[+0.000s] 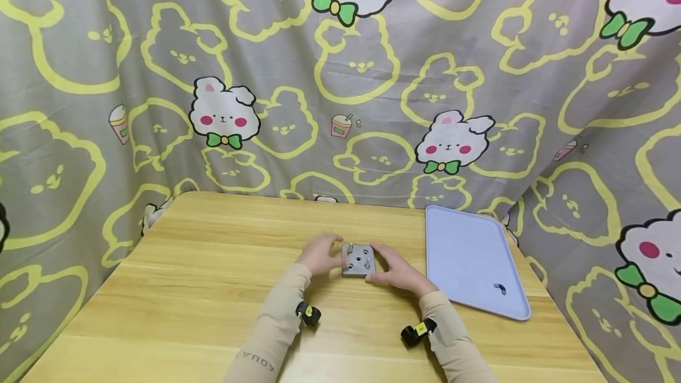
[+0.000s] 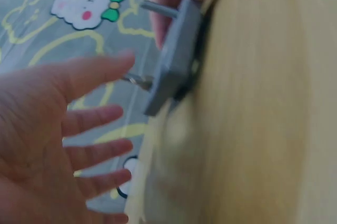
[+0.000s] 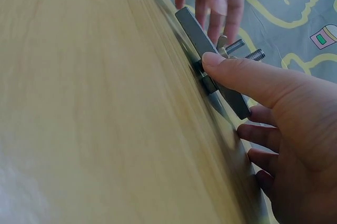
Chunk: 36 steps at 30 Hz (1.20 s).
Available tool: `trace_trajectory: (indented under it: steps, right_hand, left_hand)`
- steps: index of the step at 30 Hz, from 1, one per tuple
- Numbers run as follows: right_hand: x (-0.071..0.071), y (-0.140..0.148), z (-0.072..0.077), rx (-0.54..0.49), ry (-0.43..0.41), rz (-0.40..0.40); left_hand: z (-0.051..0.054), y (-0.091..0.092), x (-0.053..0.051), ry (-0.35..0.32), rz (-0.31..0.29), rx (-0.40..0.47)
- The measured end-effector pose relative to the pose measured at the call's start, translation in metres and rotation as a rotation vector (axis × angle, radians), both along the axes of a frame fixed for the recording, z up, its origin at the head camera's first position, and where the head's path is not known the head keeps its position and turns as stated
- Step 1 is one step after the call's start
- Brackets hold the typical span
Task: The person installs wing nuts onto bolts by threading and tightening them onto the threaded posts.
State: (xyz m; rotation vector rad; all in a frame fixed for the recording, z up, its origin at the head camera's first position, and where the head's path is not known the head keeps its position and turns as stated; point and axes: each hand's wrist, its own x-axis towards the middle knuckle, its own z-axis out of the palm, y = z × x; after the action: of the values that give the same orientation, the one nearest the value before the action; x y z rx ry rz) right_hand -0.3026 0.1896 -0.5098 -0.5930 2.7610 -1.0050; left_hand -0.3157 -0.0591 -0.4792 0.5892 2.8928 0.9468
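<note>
A square grey metal plate point(image 1: 360, 271) with several holes sits near the middle of the table, two posts standing up from it. One post shows a threaded end point(image 3: 256, 54) in the right wrist view. My right hand point(image 1: 396, 270) holds the plate by its right side, thumb at the near edge and fingers around the far corner. Dark short pieces point(image 3: 209, 83) show under the plate. My left hand point(image 2: 42, 145) is spread beside the plate's left side, its fingers extended. In the left wrist view a gap separates those fingers from the plate's body; the thumb tip is close to one post.
On the right of the wooden table point(image 1: 186, 288) lies a pale blue tray point(image 1: 463, 253) with a small dark metal part point(image 1: 499, 289) on it. A patterned curtain point(image 1: 298, 64) hangs around the back and sides. Each forearm carries a black wrist camera point(image 1: 308, 314).
</note>
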Motion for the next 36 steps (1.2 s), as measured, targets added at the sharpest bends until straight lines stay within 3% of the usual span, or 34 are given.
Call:
trace_trajectory:
  steps: [3, 6, 17, 22, 30, 36]
  right_hand:
    - [0.0, -0.001, -0.002, 0.007, 0.005, 0.004]
    - [0.001, -0.001, -0.002, 0.011, 0.006, 0.008]
    - [0.001, -0.002, 0.002, -0.017, 0.014, 0.013]
    - [0.002, 0.005, 0.016, -0.049, -0.012, 0.002]
    - [0.017, 0.05, 0.04, -0.029, 0.003, -0.082]
    - [0.032, 0.103, 0.04, 0.028, 0.068, -0.185]
  left_hand:
    - [-0.006, -0.002, 0.002, 0.005, -0.052, -0.091]
    - [-0.009, -0.001, 0.005, -0.016, -0.068, -0.13]
    - [-0.01, 0.002, 0.006, -0.049, -0.05, -0.131]
    - [-0.011, 0.002, 0.004, -0.046, -0.044, -0.128]
    - [-0.014, 0.004, 0.004, -0.067, -0.043, -0.134]
    - [-0.014, 0.004, 0.003, -0.057, -0.04, -0.131]
